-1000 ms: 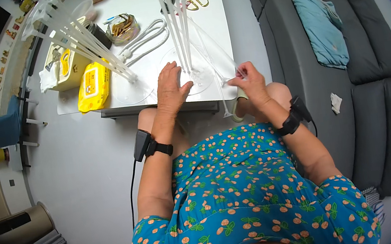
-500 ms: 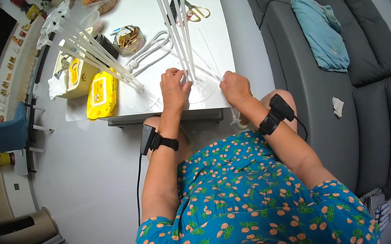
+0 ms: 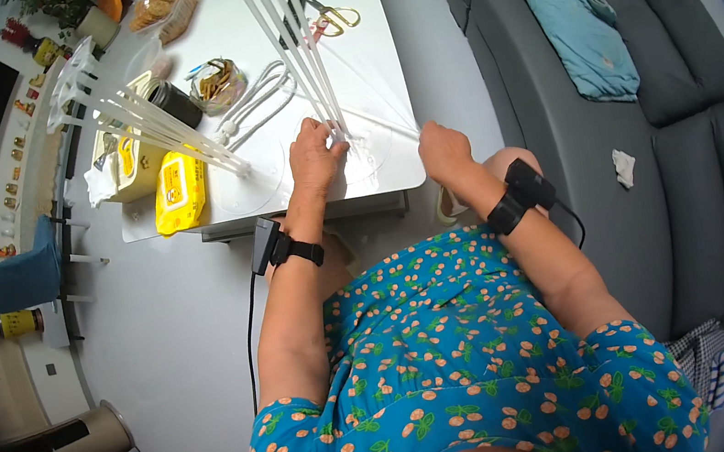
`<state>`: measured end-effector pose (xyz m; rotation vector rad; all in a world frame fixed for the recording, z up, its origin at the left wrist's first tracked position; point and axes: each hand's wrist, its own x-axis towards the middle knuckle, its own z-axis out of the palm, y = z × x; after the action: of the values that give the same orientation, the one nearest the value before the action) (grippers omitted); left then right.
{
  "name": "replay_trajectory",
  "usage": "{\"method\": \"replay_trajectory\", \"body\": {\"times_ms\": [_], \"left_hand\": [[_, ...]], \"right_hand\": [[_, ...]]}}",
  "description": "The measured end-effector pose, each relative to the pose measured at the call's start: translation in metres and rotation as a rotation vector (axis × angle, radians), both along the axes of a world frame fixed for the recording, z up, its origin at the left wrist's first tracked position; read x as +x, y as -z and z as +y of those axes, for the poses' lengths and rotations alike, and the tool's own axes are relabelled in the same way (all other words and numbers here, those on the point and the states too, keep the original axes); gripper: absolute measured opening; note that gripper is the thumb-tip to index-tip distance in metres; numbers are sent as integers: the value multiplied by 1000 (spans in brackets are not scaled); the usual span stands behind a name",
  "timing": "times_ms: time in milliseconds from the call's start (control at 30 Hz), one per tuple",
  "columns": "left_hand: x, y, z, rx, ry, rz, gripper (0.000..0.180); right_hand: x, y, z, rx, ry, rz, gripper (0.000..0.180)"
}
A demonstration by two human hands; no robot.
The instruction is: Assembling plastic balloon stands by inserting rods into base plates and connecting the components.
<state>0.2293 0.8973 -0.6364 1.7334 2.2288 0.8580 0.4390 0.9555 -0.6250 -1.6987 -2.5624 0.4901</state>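
Note:
In front of me on the white table (image 3: 377,85) stands a balloon stand of several upright white plastic rods (image 3: 301,59) on a clear round base (image 3: 363,166). My left hand (image 3: 313,157) is closed around the foot of these rods, thumb and fingers pinching low by the base. Off the table's right edge, my right hand (image 3: 446,151) is closed on a thin clear rod (image 3: 377,105) that slants up and left over the tabletop. A second balloon stand (image 3: 168,128) leans to the left, with flower-shaped cups (image 3: 73,81) at its rod tops.
Left on the table are a yellow wipes pack (image 3: 181,188), a cream box (image 3: 141,169), a dark jar (image 3: 175,102), a snack tub (image 3: 218,84) and a coiled white cable (image 3: 258,111). Gold-handled scissors (image 3: 337,19) lie farther back. A grey sofa (image 3: 546,154) with a blue cloth (image 3: 580,33) runs along the right.
My right hand has moved slightly right and the rod in it has swung to a flatter slant. The left hand stays at the stand's foot. The whole view has shifted a little.

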Motion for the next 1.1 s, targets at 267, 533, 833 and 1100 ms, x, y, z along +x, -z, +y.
{"method": "replay_trajectory", "body": {"times_ms": [267,533,833,1100], "left_hand": [[31,-4,5,26,-58,33,35],[96,-41,15,-69,-130,1,36],[167,-25,39,-87,-347,52,39],[224,-64,9,-113,-518,-2,40]], "right_hand": [[74,26,26,-372,-19,650,16],[184,-28,13,-1058,205,1195,6],[266,10,34,-1261,221,1556,11],[326,-18,-5,-1259,223,1541,11]]}}
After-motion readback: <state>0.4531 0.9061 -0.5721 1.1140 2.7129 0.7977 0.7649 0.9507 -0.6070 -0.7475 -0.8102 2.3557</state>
